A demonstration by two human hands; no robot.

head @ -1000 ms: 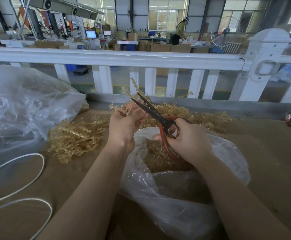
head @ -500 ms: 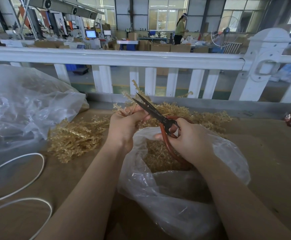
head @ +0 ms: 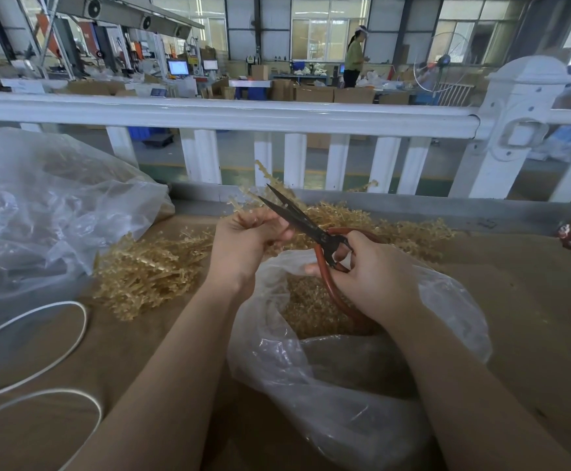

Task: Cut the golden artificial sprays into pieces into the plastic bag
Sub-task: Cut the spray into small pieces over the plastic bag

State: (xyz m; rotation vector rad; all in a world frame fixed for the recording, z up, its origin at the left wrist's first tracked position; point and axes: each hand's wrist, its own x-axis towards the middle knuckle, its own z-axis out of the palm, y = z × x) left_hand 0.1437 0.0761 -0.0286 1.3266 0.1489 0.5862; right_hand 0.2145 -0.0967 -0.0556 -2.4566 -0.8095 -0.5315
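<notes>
Golden artificial spray (head: 253, 202), pinched in the left hand (head: 246, 246) at frame centre, now sits slightly higher against the scissors (head: 306, 226). Right hand (head: 372, 277) grips the red handles; blades part-open, so another cut over the plastic bag (head: 345, 385) appears imminent.

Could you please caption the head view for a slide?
Left hand holds golden sprays to open scissors above the plastic bag.

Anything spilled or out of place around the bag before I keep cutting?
Nothing stands out. The cut golden pieces lie inside the clear plastic bag, below the red-handled scissors in the right hand. The left hand holds a golden spray; uncut sprays are piled alongside.
</notes>
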